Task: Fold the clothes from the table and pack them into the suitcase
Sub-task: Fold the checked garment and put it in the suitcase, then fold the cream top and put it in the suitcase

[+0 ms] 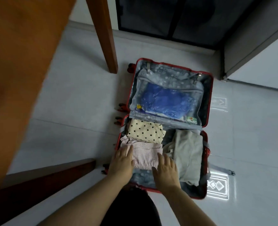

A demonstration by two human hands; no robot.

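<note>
Pink checked garment (144,154), folded, lies in the near-left corner of the suitcase (211,95), its long axis running left to right along the near edge. Left hand (122,162) rests flat on its left end and right hand (166,170) on its right end, fingers extended and clasping nothing. Polka-dot garment (144,131) touches its far side; beige garment (188,154) lies to its right.

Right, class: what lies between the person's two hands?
The folded pink checked garment, seen in the head view; the left hand and right hand touch its sides.
</note>
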